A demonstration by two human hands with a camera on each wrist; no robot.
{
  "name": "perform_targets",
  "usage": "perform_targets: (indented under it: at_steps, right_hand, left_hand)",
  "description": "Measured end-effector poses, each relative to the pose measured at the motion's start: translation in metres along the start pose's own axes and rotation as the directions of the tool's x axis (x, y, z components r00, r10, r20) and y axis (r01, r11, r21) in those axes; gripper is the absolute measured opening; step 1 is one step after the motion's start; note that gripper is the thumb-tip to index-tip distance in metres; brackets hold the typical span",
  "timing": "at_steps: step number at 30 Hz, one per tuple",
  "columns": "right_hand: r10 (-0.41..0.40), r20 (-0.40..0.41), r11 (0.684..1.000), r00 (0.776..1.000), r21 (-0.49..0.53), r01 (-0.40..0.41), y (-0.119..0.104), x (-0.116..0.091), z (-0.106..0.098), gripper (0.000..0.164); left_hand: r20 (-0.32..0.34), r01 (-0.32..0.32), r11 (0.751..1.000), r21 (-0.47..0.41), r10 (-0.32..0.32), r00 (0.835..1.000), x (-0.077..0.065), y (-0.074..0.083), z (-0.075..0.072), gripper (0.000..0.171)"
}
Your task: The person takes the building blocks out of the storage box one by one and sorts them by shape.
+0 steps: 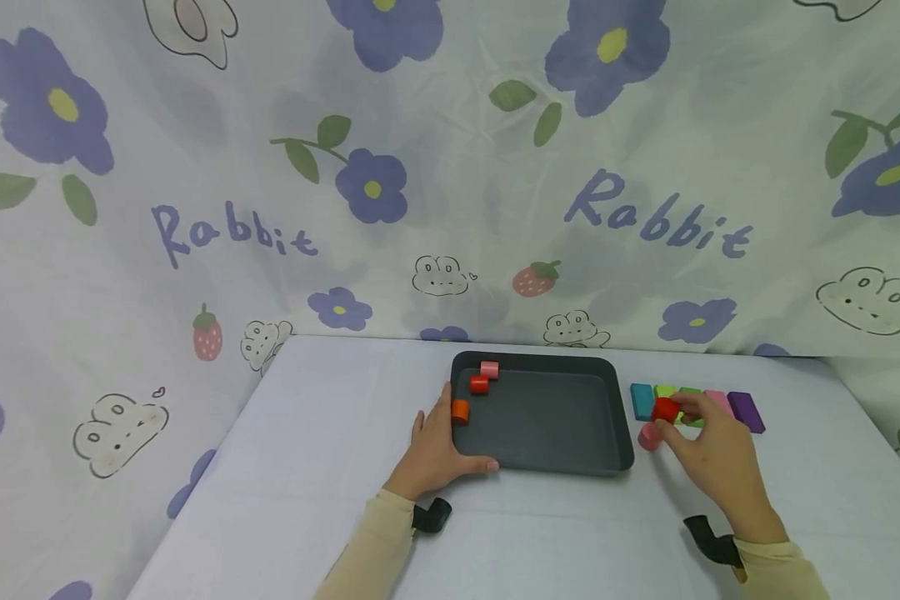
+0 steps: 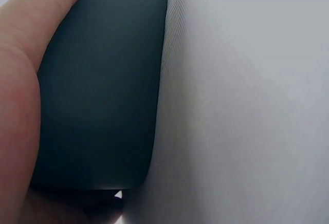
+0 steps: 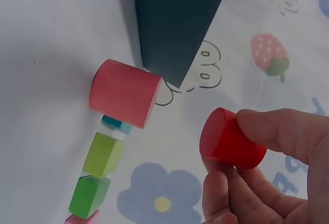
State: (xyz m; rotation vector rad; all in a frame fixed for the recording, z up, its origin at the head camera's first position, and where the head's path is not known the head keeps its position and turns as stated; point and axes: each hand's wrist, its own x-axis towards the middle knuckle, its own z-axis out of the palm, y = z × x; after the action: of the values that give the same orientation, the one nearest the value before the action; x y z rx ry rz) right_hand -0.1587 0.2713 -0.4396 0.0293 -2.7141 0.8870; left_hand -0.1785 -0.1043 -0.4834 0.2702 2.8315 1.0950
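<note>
My right hand (image 1: 716,454) pinches a red cylinder block (image 3: 231,139) between thumb and fingers, raised off the table to the right of the dark grey tray (image 1: 547,417). Just under it a pink cylinder block (image 1: 650,437) rests on the table beside the tray. With the thumb along the front edge and the fingers along the left side, my left hand (image 1: 438,450) touches the tray's near-left corner. Inside the tray, toward the left, lie an orange cylinder (image 1: 461,412), a red cylinder (image 1: 479,384) and a pink cylinder (image 1: 490,369).
Behind my right hand stands a row of flat coloured blocks, from a blue block (image 1: 642,402) to a purple block (image 1: 746,412); the hand partly covers the green ones. A patterned curtain (image 1: 450,167) rises behind the white table (image 1: 330,433).
</note>
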Motion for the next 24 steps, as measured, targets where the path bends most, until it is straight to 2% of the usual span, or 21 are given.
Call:
perform_targets:
  at_steps: [7, 13, 24]
  right_hand:
    - [0.026, -0.041, 0.999, 0.999, -0.029, -0.028, 0.003, 0.001, -0.002, 0.043]
    - [0.043, -0.057, 0.999, 0.997, -0.004, -0.044, 0.008, 0.002, 0.000, 0.044]
    - [0.123, 0.004, 0.992, 0.992, -0.022, -0.122, 0.019, 0.002, 0.002, 0.043]
  left_hand:
    - [-0.001, -0.001, 1.000, -0.001, 0.001, 1.000, 0.000, -0.001, 0.001, 0.140]
    - [-0.004, -0.003, 1.000, 0.011, 0.003, 1.000, 0.000, -0.001, 0.001, 0.140]
    - [-0.009, -0.003, 1.000, 0.014, 0.003, 1.000, 0.001, -0.003, 0.002, 0.140]
